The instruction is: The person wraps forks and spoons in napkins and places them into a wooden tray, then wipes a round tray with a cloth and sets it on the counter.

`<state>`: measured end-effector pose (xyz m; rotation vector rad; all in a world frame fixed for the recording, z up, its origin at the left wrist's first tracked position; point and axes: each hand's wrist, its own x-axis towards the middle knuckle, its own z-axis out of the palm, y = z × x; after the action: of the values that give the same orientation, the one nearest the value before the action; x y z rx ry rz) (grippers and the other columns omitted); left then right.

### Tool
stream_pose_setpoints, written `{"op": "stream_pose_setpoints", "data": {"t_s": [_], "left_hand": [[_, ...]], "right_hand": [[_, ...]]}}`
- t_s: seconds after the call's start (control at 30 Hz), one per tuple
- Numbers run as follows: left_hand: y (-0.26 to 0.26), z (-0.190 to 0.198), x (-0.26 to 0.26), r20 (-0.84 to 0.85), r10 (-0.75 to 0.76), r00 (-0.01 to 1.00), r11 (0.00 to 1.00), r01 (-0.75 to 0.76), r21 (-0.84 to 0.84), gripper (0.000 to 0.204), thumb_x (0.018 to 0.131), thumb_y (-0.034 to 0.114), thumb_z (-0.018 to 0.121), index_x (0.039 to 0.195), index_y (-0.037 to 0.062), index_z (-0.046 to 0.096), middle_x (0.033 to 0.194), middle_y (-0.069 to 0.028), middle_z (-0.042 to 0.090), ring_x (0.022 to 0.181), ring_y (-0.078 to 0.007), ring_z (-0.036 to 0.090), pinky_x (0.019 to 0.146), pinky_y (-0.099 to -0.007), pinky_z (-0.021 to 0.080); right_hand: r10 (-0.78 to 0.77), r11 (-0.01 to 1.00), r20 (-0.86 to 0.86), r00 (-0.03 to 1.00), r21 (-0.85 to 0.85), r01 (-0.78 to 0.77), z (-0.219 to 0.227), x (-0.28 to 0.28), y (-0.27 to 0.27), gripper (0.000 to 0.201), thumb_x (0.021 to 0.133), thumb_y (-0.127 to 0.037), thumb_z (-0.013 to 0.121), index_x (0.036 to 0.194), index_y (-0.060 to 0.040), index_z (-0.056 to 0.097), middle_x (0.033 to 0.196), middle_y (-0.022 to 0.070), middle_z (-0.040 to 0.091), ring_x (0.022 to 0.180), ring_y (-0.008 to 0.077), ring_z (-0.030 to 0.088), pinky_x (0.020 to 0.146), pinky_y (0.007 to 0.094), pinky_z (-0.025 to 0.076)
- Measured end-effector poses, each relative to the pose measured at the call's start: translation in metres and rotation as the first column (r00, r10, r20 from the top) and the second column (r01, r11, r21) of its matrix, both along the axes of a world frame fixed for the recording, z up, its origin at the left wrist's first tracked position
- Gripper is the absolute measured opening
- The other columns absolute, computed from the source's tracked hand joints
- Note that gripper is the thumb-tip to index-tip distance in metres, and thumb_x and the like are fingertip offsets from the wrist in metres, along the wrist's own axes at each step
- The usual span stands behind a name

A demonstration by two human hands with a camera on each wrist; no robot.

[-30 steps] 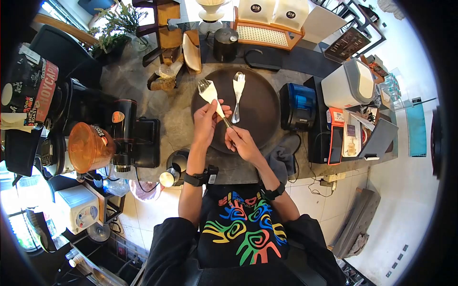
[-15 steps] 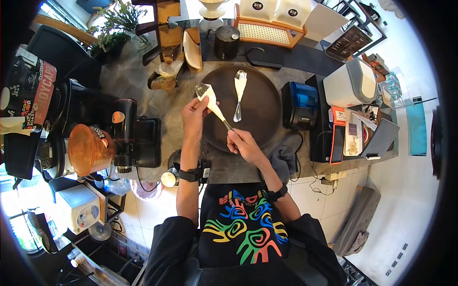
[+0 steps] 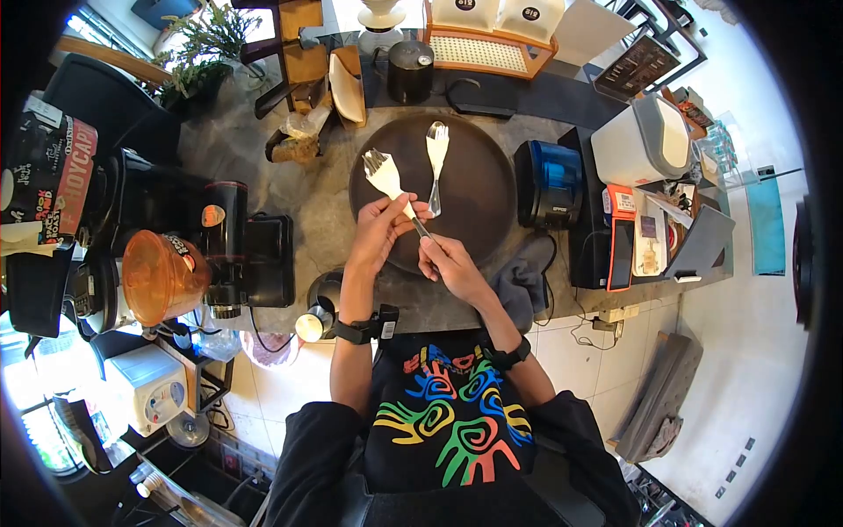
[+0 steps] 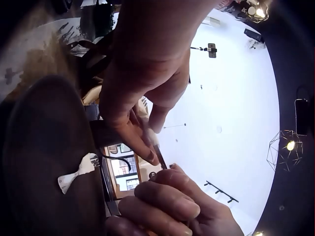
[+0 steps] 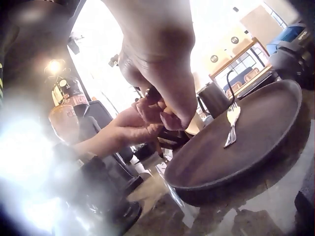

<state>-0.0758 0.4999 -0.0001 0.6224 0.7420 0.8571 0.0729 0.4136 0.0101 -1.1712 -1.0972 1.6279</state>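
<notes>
Both hands hold cutlery wrapped in a white napkin (image 3: 384, 178) over a round brown tray (image 3: 481, 220). Fork tines (image 3: 374, 159) stick out at the upper end. My left hand (image 3: 377, 235) pinches the lower, narrow part of the napkin between thumb and fingers. Around the bare metal handle, close below, my right hand (image 3: 452, 268) curls its fingers. A second napkin-wrapped set, with a fork (image 3: 437, 145) showing, lies on the tray, its handle end pointing toward me. In the left wrist view, my fingers hide most of the held cutlery.
A blue-and-black dispenser (image 3: 551, 186) stands right of the tray, with a grey cloth (image 3: 524, 279) nearer me. Behind the tray is a black kettle (image 3: 410, 72). A black grinder (image 3: 230, 237) and orange-lidded container (image 3: 158, 277) stand at left.
My left hand first shifted left around the napkin's upper part, then came down to its narrow end, leaving the tines and wide napkin uncovered. My right hand keeps its hold on the handle.
</notes>
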Motion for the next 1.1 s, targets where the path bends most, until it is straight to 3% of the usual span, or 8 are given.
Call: {"op": "stream_pose_setpoints", "data": {"t_s": [0.27, 0.6, 0.7, 0.8, 0.87, 0.93, 1.0, 1.1], "left_hand": [[0.021, -0.010, -0.017, 0.033, 0.108, 0.994, 0.994, -0.107, -0.008, 0.029, 0.094, 0.019, 0.060, 0.106, -0.0066, 0.061, 0.098, -0.0187, 0.068, 0.087, -0.0249, 0.069, 0.079, -0.0320, 0.056], [0.029, 0.000, -0.025, -0.159, 0.312, 0.937, 0.929, -0.266, 0.256, 0.028, 0.089, 0.011, 0.066, 0.110, -0.0062, 0.061, 0.095, -0.0143, 0.069, 0.085, -0.0212, 0.069, 0.074, -0.0307, 0.056], [0.027, 0.005, -0.022, -0.098, 0.402, 0.910, 0.891, -0.365, 0.270, 0.035, 0.093, 0.021, 0.062, 0.117, -0.0046, 0.056, 0.100, -0.0153, 0.068, 0.088, -0.0226, 0.069, 0.076, -0.0317, 0.055], [0.022, 0.010, -0.016, 0.211, 0.268, 0.940, 0.955, -0.288, 0.069, 0.043, 0.097, 0.033, 0.053, 0.124, 0.0001, 0.050, 0.099, -0.0131, 0.066, 0.081, -0.0215, 0.066, 0.074, -0.0311, 0.054], [0.026, 0.004, -0.008, 0.466, 0.300, 0.832, 0.952, -0.290, -0.093, 0.046, 0.099, 0.043, 0.046, 0.125, 0.0048, 0.048, 0.092, -0.0096, 0.061, 0.069, -0.0183, 0.059, 0.065, -0.0284, 0.049], [0.032, 0.002, -0.006, 0.473, 0.380, 0.795, 0.925, -0.336, -0.178, 0.046, 0.097, 0.046, 0.048, 0.119, 0.0051, 0.052, 0.079, -0.0057, 0.056, 0.059, -0.0157, 0.050, 0.055, -0.0262, 0.042], [0.045, -0.024, -0.018, 0.618, 0.243, 0.748, 0.963, -0.261, -0.063, 0.049, 0.096, 0.050, 0.049, 0.113, 0.0047, 0.056, 0.072, -0.0044, 0.054, 0.056, -0.0154, 0.049, 0.051, -0.0258, 0.039], [0.051, -0.018, -0.026, 0.499, 0.305, 0.811, 0.949, -0.301, -0.092, 0.057, 0.093, 0.055, 0.049, 0.109, 0.0007, 0.058, 0.078, -0.0095, 0.060, 0.065, -0.0204, 0.057, 0.060, -0.0282, 0.049]], "right_hand": [[0.044, 0.999, 0.018, 0.999, -0.020, -0.044, -0.003, 0.003, -0.005, 0.037, 0.103, -0.030, 0.040, 0.075, -0.0060, 0.046, 0.063, 0.0007, 0.047, 0.057, 0.0074, 0.042, 0.054, 0.0227, 0.035], [0.075, 0.997, 0.091, 0.993, -0.018, -0.074, 0.004, 0.003, -0.006, 0.039, 0.100, -0.031, 0.041, 0.072, -0.0058, 0.046, 0.060, 0.0011, 0.047, 0.056, 0.0090, 0.042, 0.053, 0.0258, 0.035], [0.086, 0.996, 0.072, 0.994, -0.011, -0.085, 0.010, 0.002, -0.006, 0.038, 0.101, -0.031, 0.041, 0.072, -0.0058, 0.047, 0.060, 0.0008, 0.047, 0.056, 0.0086, 0.042, 0.054, 0.0252, 0.035], [0.095, 0.995, 0.010, 0.995, -0.022, -0.095, 0.012, -0.003, -0.004, 0.038, 0.101, -0.031, 0.041, 0.073, -0.0060, 0.047, 0.060, 0.0004, 0.047, 0.056, 0.0083, 0.042, 0.054, 0.0245, 0.035], [0.101, 0.994, -0.010, 0.995, -0.032, -0.101, 0.012, -0.007, -0.005, 0.038, 0.101, -0.030, 0.041, 0.073, -0.0061, 0.047, 0.060, 0.0002, 0.047, 0.056, 0.0081, 0.042, 0.054, 0.0241, 0.035], [0.135, 0.988, -0.032, 0.990, -0.077, -0.137, 0.012, -0.010, -0.008, 0.037, 0.102, -0.031, 0.041, 0.075, -0.0068, 0.047, 0.061, -0.0004, 0.047, 0.056, 0.0072, 0.041, 0.056, 0.0233, 0.034], [0.146, 0.986, -0.025, 0.989, -0.074, -0.148, 0.012, -0.010, -0.010, 0.037, 0.102, -0.031, 0.041, 0.075, -0.0068, 0.047, 0.061, -0.0004, 0.047, 0.056, 0.0072, 0.041, 0.056, 0.0233, 0.034], [0.155, 0.986, -0.016, 0.988, -0.061, -0.156, 0.011, -0.009, -0.011, 0.037, 0.102, -0.031, 0.041, 0.074, -0.0071, 0.047, 0.061, -0.0005, 0.047, 0.056, 0.0071, 0.041, 0.056, 0.0233, 0.034]]}}
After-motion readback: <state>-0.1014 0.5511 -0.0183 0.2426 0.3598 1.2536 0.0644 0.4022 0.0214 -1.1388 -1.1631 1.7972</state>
